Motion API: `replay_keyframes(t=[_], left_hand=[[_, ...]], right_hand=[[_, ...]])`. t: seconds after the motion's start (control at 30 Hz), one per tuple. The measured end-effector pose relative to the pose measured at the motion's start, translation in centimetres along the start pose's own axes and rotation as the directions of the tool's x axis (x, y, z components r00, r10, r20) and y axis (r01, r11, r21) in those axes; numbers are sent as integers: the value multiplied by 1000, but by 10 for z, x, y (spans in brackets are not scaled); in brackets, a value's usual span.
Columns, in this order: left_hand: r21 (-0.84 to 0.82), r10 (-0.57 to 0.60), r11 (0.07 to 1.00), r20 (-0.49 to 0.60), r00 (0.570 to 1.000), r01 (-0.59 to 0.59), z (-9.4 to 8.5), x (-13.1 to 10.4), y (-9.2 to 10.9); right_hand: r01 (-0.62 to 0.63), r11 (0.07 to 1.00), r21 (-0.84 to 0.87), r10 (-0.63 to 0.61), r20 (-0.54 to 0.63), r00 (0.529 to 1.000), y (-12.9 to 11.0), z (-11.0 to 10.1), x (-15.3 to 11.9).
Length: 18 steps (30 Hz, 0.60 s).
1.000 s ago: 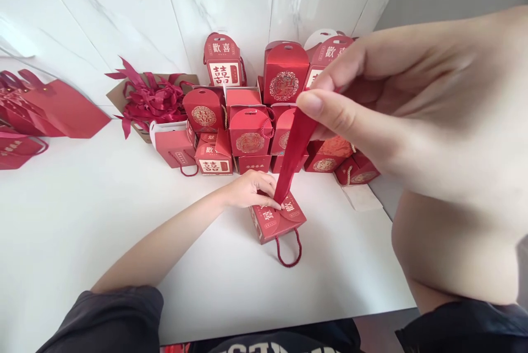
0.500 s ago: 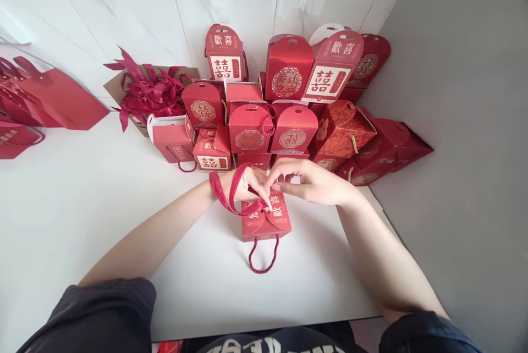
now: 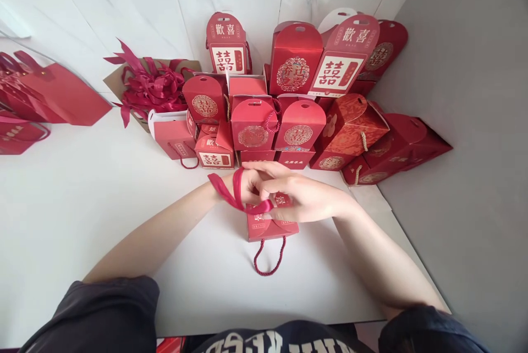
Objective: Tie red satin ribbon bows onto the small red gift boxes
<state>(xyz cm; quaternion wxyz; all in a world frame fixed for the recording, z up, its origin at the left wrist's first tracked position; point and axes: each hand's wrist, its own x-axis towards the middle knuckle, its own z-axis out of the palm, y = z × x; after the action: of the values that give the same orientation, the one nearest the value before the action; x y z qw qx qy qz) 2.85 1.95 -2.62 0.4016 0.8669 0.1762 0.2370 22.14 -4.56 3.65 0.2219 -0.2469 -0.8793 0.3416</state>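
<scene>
A small red gift box (image 3: 256, 232) with white characters and a folded top stands on the white table before me. Its dark red cord handle (image 3: 268, 274) lies toward me. A crimson satin ribbon (image 3: 237, 191) loops over my left hand (image 3: 248, 183) and runs to the top of the box. My right hand (image 3: 299, 196) is closed over the box top, its thumb and finger pinching the ribbon. Its other fingers reach across my left hand. The left fingers are mostly hidden behind the right hand.
Several red gift boxes (image 3: 252, 127) are stacked against the tiled wall. At their left, a brown container (image 3: 113, 86) holds a heap of crimson ribbons (image 3: 154, 89). Red paper bags (image 3: 70, 94) stand far left. A grey panel (image 3: 466, 78) bounds the right side.
My right hand has moved down and left over the box top and now covers the left fingertips. The ribbon still loops over my left hand.
</scene>
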Motion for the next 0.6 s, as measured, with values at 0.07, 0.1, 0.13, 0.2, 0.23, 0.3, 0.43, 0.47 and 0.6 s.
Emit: replay_keyframes(t=[0.07, 0.1, 0.13, 0.2, 0.23, 0.3, 0.43, 0.47, 0.6], left_hand=[[-49, -3, 999, 127, 992, 9, -2, 1, 3], [-64, 1, 998, 188, 982, 11, -4, 2, 6], [-71, 5, 997, 235, 972, 13, -6, 3, 8], [-54, 5, 999, 268, 963, 10, -10, 5, 15], [-39, 3, 999, 271, 962, 8, -12, 6, 18], [-24, 24, 1000, 277, 961, -18, -13, 7, 21], [-55, 96, 995, 261, 961, -85, -14, 7, 19], [-39, 106, 994, 238, 965, -99, -14, 7, 19], [111, 122, 984, 146, 982, -139, -19, 7, 22]], right_hand=[[-17, 990, 138, 18, -11, 1000, -1, -5, -1], [-21, 979, 203, 24, -15, 1000, 0, -7, -1], [-17, 966, 260, 22, -17, 1000, 0, -10, -2], [16, 935, 353, -10, -19, 1000, 3, -15, -3], [34, 922, 386, -28, -21, 999, 4, -17, -4], [34, 907, 419, -20, -38, 999, 7, -20, -8], [-61, 865, 499, 109, -68, 992, 10, -25, -19], [-81, 835, 544, 133, -56, 990, 10, -26, -21], [-62, 764, 642, 117, -44, 992, 5, -24, -29]])
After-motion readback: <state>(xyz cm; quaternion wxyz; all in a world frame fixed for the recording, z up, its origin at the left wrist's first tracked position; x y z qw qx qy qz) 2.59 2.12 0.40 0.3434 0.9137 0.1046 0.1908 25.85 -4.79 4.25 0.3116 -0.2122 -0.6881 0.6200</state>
